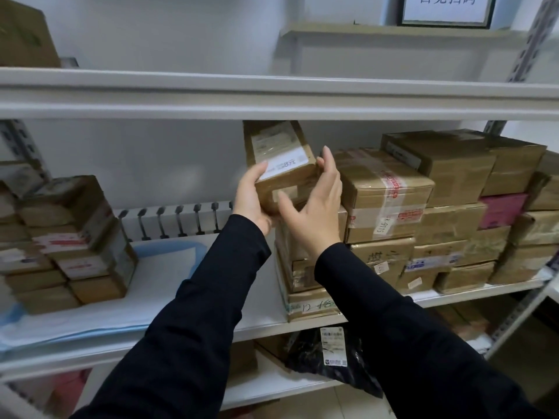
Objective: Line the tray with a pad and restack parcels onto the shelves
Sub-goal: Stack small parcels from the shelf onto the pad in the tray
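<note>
A small brown cardboard parcel (281, 164) with a white label is held up above the middle shelf (260, 316), just under the shelf above. My left hand (251, 198) grips its left side, thumb on the label. My right hand (314, 207) holds its right side, fingers spread and thumb against the front face. Beneath the parcel stands a stack of boxes (308, 276). A blue and white pad (145, 285) lies on the shelf to the left of this stack.
More taped boxes (438, 207) fill the shelf's right half. A lower pile of parcels (66, 240) sits on the pad at left. A black bagged parcel (326, 355) lies on the shelf below. A white slotted rack (175, 219) stands at the back.
</note>
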### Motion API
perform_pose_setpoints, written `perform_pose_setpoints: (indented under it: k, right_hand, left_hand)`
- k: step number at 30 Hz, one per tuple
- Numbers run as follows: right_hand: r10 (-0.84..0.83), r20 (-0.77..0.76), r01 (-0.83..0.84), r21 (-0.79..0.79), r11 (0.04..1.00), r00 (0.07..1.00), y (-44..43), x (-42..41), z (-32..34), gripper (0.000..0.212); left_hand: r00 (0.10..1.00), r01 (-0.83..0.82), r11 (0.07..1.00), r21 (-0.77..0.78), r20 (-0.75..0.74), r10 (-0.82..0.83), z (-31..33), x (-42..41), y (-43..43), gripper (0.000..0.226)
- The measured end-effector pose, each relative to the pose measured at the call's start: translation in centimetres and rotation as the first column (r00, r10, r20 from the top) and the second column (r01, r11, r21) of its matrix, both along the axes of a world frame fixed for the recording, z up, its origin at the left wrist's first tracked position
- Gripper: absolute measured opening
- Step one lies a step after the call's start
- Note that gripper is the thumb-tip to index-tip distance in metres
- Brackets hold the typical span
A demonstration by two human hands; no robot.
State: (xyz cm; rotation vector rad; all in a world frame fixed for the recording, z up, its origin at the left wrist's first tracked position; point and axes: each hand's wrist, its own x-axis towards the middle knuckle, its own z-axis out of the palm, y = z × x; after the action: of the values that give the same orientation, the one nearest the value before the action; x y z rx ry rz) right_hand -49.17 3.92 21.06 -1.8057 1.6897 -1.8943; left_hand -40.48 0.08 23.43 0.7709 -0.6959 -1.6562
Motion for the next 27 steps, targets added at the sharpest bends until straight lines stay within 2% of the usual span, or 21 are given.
perform_pose_setpoints:
  k: [2, 5, 8, 10, 12, 15, 17, 19, 21, 22, 27]
  right_hand:
    - [-0.046, 0.156, 0.041, 0.038, 0.998, 0.987, 0.1, -0.4, -0.6, 0.074]
    - [-0.232, 0.295, 0.158, 0.253, 0.955, 0.927, -0.1, -1.4, -1.3, 0.065]
    - [-0.327, 0.231, 0.208, 0.422, 0.882, 0.916, 0.0, -2.2, -2.0, 0.063]
    - [-0.325, 0.203, 0.203, 0.459, 0.865, 0.924, 0.0, -2.4, -2.3, 0.063]
    - [-0.309, 0.24, 0.16, 0.49, 0.857, 0.92, -0.1, -2.4, -2.2, 0.064]
    - [-0.28, 0.209, 0.138, 0.516, 0.846, 0.937, 0.0, -2.2, -2.3, 0.075]
    - [-0.261, 0.123, 0.16, 0.528, 0.834, 0.957, 0.1, -2.0, -2.5, 0.091]
    - [-0.259, -0.046, 0.239, 0.563, 0.791, 0.965, 0.2, -1.5, -2.9, 0.104]
    - [-0.26, -0.191, 0.323, 0.579, 0.749, 0.946, 0.1, -1.1, -3.4, 0.11]
    - [-0.266, -0.215, 0.342, 0.583, 0.737, 0.94, 0.0, -1.1, -3.7, 0.11]
    - [-0.325, -0.154, 0.352, 0.575, 0.739, 0.933, -0.4, -0.5, -4.3, 0.104]
  left_hand:
    - [0.997, 0.009, 1.0, 0.01, -0.078, -0.008, -0.1, 0.4, 0.2, 0.024]
    - [0.976, 0.014, 0.999, 0.045, -0.216, -0.004, -0.6, 0.4, 0.4, 0.025]
    - [0.943, 0.029, 0.996, 0.079, -0.332, -0.001, -1.3, 0.6, 0.4, 0.033]
    - [0.915, 0.037, 0.994, 0.107, -0.403, 0.009, -1.8, 0.7, 0.3, 0.041]
    - [0.894, 0.045, 0.991, 0.123, -0.448, 0.015, -2.3, 0.8, 0.4, 0.046]
    - [0.879, 0.055, 0.99, 0.132, -0.477, 0.015, -2.7, 1.0, 0.8, 0.048]
    - [0.875, 0.057, 0.988, 0.142, -0.484, 0.019, -2.8, 1.4, 0.9, 0.049]
    - [0.873, 0.059, 0.987, 0.147, -0.487, 0.02, -2.9, 1.9, 0.9, 0.052]
    - [0.867, 0.069, 0.987, 0.145, -0.499, 0.013, -2.9, 2.5, 1.0, 0.056]
    - [0.866, 0.07, 0.987, 0.146, -0.501, 0.013, -3.0, 2.6, 1.0, 0.057]
    - [0.85, 0.083, 0.984, 0.155, -0.526, 0.011, -3.9, 4.0, 0.7, 0.066]
